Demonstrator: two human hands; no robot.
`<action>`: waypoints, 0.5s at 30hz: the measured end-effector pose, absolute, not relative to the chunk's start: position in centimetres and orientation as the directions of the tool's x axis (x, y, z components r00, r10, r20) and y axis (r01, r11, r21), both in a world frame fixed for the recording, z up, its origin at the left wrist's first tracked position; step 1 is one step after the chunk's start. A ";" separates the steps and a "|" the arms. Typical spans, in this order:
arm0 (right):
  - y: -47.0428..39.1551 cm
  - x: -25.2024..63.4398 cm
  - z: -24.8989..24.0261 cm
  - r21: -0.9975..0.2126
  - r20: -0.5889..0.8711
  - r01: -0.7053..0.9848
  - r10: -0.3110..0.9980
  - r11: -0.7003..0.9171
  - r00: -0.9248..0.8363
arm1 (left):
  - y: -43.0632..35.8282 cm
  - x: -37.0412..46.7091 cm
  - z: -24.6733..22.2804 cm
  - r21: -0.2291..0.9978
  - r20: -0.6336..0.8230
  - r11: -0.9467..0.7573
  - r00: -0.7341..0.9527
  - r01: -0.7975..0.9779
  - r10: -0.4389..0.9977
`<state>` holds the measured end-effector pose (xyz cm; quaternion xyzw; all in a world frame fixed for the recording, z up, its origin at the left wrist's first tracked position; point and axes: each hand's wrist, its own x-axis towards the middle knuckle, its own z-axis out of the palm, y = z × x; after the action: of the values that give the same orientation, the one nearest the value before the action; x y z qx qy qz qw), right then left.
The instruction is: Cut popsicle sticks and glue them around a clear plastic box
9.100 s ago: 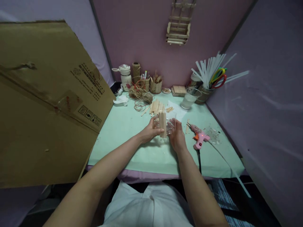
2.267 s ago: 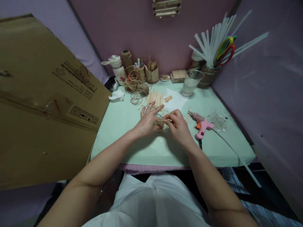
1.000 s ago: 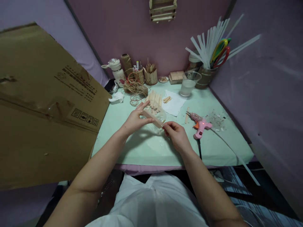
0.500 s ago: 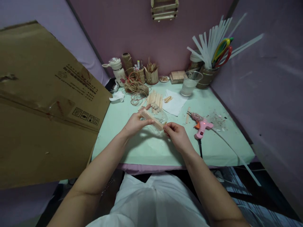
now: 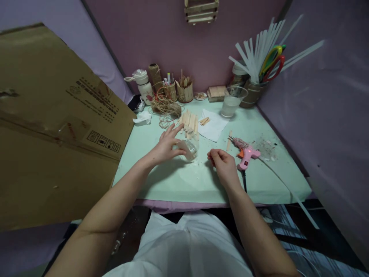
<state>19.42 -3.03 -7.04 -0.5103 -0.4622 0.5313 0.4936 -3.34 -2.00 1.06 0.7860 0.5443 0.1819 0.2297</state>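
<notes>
A clear plastic piece (image 5: pixel 190 149), with a pale part on its left side, sits at the middle of the green tabletop. My left hand (image 5: pixel 166 148) is at its left side, fingers spread, with the thumb and a fingertip near or touching its edge; whether it grips is unclear. To the right of the piece, my right hand (image 5: pixel 221 163) is away from it, fingers pinched together; anything between them is too small to make out. Flat wooden sticks (image 5: pixel 190 121) lie just behind the plastic piece.
The pink glue gun (image 5: pixel 246 154) lies right of my right hand, its cable toward the front edge. A cup of liquid (image 5: pixel 230 105), white cloth (image 5: pixel 213 127) and tangled twine (image 5: pixel 164 107) are behind. A large cardboard sheet (image 5: pixel 63 134) stands at left.
My right hand has moved right, off the piece. My left hand's fingers have spread, and the piece has turned and shifted slightly, its wooden strip side no longer clearly visible.
</notes>
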 end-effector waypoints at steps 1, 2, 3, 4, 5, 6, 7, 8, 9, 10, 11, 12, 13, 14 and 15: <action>-3.0 19.5 -7.0 -0.996 -0.070 -0.053 0.997 -0.068 0.025 | -2.0 -3.2 1.4 0.500 0.021 -0.355 0.399 0.790 0.917; -3.0 19.6 -7.0 -0.998 -0.053 -0.045 0.998 -0.051 0.036 | -1.9 -3.1 1.6 0.454 0.003 -0.410 0.458 0.791 0.889; -3.0 19.6 -6.9 -0.999 -0.033 -0.029 0.999 -0.031 0.038 | -1.8 -3.1 1.8 0.421 -0.013 -0.462 0.514 0.781 0.858; -3.0 19.6 -6.8 -1.000 -0.013 -0.010 0.999 -0.013 0.030 | -1.7 -3.0 1.9 0.396 -0.023 -0.508 0.561 0.765 0.827; -3.0 19.5 -6.7 -1.000 0.004 0.008 1.000 0.004 0.017 | -1.6 -2.9 1.9 0.376 -0.027 -0.546 0.598 0.749 0.801; -2.9 19.5 -6.7 -1.000 0.018 0.024 1.000 0.018 0.000 | -1.5 -2.9 1.8 0.359 -0.024 -0.574 0.622 0.736 0.783; -2.8 19.4 -6.7 -0.999 0.026 0.035 1.000 0.027 -0.015 | -1.4 -3.0 1.7 0.348 -0.011 -0.591 0.634 0.727 0.773; -2.7 19.3 -6.7 -0.999 0.030 0.041 0.999 0.031 -0.024 | -1.4 -3.1 1.5 0.348 0.015 -0.599 0.634 0.722 0.773; -2.5 19.2 -6.7 -0.998 0.029 0.046 0.999 0.031 -0.026 | -1.4 -3.3 1.2 0.358 0.054 -0.599 0.624 0.716 0.779; -2.2 19.1 -6.7 -0.998 0.030 0.050 0.999 0.031 -0.020 | -1.5 -3.5 0.9 0.381 0.104 -0.595 0.607 0.708 0.788; -1.9 19.0 -6.7 -0.998 0.033 0.050 0.999 0.033 -0.010 | -1.7 -3.8 0.5 0.411 0.159 -0.589 0.581 0.696 0.798; -1.6 18.9 -6.8 -0.999 0.030 0.035 1.000 0.030 0.000 | -2.0 -4.1 0.0 0.446 0.212 -0.577 0.545 0.684 0.811; -1.2 18.7 -6.8 -1.000 0.022 0.006 1.000 0.022 0.008 | -2.2 -4.5 -0.6 0.482 0.253 -0.557 0.500 0.677 0.828; -0.9 18.4 -6.9 -0.999 0.009 -0.031 1.000 0.010 0.010 | -2.5 -4.8 -1.2 0.519 0.274 -0.523 0.448 0.676 0.851; -0.6 18.1 -7.0 -0.998 -0.005 -0.066 1.000 -0.004 0.008 | -2.8 -5.0 -1.8 0.557 0.270 -0.475 0.392 0.681 0.879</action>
<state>18.15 -0.55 -6.98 -0.4863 -0.4801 0.5154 0.5171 -5.02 -2.81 -1.83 0.8143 0.4793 0.2726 0.1816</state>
